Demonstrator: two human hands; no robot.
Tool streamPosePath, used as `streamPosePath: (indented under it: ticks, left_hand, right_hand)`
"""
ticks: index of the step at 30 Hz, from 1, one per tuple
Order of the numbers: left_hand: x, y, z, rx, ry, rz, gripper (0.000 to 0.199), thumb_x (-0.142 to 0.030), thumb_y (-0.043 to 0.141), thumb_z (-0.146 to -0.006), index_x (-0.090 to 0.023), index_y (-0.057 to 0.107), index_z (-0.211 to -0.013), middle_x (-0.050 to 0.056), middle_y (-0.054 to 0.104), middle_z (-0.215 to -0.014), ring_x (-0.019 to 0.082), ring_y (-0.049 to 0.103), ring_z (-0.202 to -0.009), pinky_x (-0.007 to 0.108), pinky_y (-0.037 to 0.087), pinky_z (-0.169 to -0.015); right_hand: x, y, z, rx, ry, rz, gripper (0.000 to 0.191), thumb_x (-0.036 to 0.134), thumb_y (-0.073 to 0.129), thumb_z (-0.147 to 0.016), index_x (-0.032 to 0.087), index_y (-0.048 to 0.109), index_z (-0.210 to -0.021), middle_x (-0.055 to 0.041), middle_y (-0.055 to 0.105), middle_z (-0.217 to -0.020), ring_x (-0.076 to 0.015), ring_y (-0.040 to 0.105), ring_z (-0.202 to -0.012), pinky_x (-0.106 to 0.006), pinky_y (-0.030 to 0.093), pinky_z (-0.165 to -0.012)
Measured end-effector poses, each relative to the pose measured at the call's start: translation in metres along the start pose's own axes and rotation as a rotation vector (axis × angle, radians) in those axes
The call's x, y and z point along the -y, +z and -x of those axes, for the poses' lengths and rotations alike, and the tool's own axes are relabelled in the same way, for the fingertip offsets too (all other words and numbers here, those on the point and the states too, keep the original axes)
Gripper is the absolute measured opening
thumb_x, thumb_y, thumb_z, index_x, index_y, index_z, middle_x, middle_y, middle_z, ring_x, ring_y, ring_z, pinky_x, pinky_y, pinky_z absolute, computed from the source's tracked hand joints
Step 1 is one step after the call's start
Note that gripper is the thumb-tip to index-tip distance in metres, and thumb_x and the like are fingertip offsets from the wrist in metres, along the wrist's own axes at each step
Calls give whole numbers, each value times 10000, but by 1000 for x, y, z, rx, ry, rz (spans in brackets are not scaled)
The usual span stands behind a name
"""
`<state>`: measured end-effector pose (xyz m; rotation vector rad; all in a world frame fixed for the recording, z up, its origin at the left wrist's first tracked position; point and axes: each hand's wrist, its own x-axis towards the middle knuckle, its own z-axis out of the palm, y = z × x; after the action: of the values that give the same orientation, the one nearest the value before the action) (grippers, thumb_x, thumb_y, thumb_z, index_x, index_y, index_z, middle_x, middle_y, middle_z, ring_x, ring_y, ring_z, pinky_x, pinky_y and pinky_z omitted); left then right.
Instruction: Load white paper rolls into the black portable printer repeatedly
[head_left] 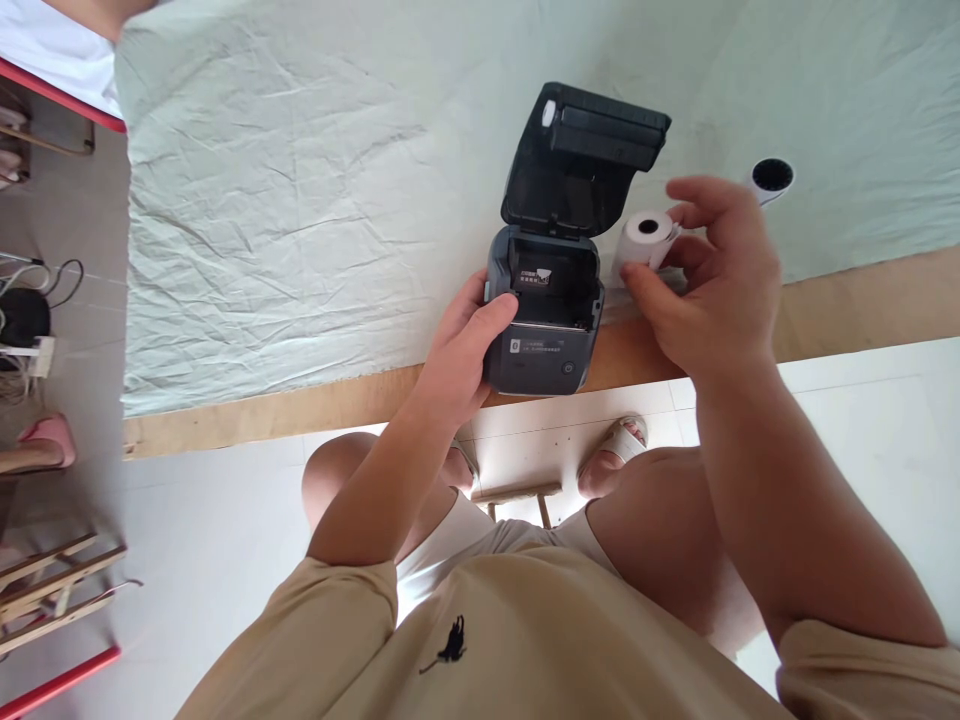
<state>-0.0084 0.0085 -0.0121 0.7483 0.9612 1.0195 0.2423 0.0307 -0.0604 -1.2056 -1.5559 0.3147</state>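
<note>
A small dark label printer (544, 345) is held near the table's front edge, its lid (570, 165) swung up and its paper bay showing no roll. My left hand (469, 345) grips the printer's left side, the thumb resting on the rim of the bay. Just right of the printer, my right hand (716, 275) holds a white paper roll (643, 240) with a dark core hole, its thumb and fingers at the roll's right side. The roll's loose paper end shows near the fingertips.
A second white roll (771, 177) with a black end lies beyond my right hand on the pale green cloth (300, 180). The table's wooden edge (262, 418) runs in front of me. At the far left are cables, wooden stools (56, 585) and part of another person's foot (49, 443).
</note>
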Motion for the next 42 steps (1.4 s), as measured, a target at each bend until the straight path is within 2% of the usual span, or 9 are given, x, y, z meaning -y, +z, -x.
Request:
streamPosePath:
  ticks: [6, 9, 12, 17, 21, 24, 31, 37, 42]
  left_hand:
    - [0, 1, 2, 17, 13, 5, 382, -532, 898, -974, -254, 807, -1219, 46, 901, -1069, 371, 837, -1411, 440, 791, -978]
    - [0, 2, 3, 11, 29, -10, 386, -541, 901, -975, -247, 793, -1201, 60, 900, -1072, 378, 832, -1412, 452, 774, -1038]
    - [-1, 2, 4, 28, 21, -32, 475, -591, 905, -973, -260, 771, -1287, 65, 903, -1117, 386, 855, -1340, 462, 764, -1037]
    - [0, -1, 6, 46, -43, -53, 593, -617, 877, -962, -289, 707, -1426, 58, 894, -1172, 361, 894, -1182, 443, 768, -881]
    - [0, -1, 5, 44, -82, -65, 631, -621, 844, -959, -288, 673, -1466, 64, 882, -1203, 350, 895, -1128, 422, 747, -771]
    - [-2, 0, 5, 45, -84, -74, 641, -613, 854, -957, -271, 666, -1466, 80, 878, -1223, 338, 898, -1075, 428, 742, -763]
    - [-2, -5, 6, 88, -67, -56, 681, -606, 906, -943, -262, 682, -1486, 60, 890, -1201, 383, 888, -1146, 437, 762, -874]
    - [-3, -2, 8, 57, -69, -65, 528, -532, 830, -1006, -269, 722, -1451, 50, 900, -1146, 345, 895, -1166, 336, 714, -678]
    - [-1, -3, 8, 28, -83, -89, 567, -601, 833, -992, -296, 725, -1457, 53, 897, -1190, 363, 882, -1237, 414, 770, -831]
  right_hand:
    - [39, 6, 0, -168, -173, -61, 368, 438, 872, -993, 372, 699, -1311, -36, 758, -1191, -252, 813, -1016, -423, 715, -800]
    - [62, 15, 3, -100, -242, 37, 278, 371, 798, -1029, 374, 717, -1294, -28, 847, -1178, -287, 861, -1043, -486, 739, -860]
    - [70, 20, 4, 13, -293, 207, 174, 256, 747, -1061, 361, 755, -1199, -25, 907, -1151, -282, 889, -1050, -475, 739, -893]
    - [67, 20, 1, 87, -186, 185, 53, 305, 734, -1090, 339, 773, -1082, -48, 920, -1187, -300, 893, -1069, -516, 751, -927]
    - [65, 25, 1, -17, -142, -10, 53, 406, 770, -1079, 356, 752, -1080, -22, 904, -1143, -290, 889, -1053, -503, 756, -873]
    - [62, 29, 2, -48, -143, -126, 62, 379, 782, -1068, 347, 729, -1074, -5, 891, -1143, -276, 888, -1065, -494, 756, -899]
    - [52, 29, 4, 97, -42, -5, 161, 496, 755, -1091, 338, 729, -1076, -89, 883, -1227, -341, 867, -1193, -565, 747, -989]
    - [49, 30, 5, 66, -84, -87, 129, 461, 763, -1096, 341, 723, -1071, -79, 880, -1216, -332, 874, -1157, -579, 742, -998]
    - [45, 34, 7, 52, -102, -66, 146, 471, 772, -1082, 338, 710, -1077, -76, 862, -1206, -328, 860, -1164, -557, 736, -970]
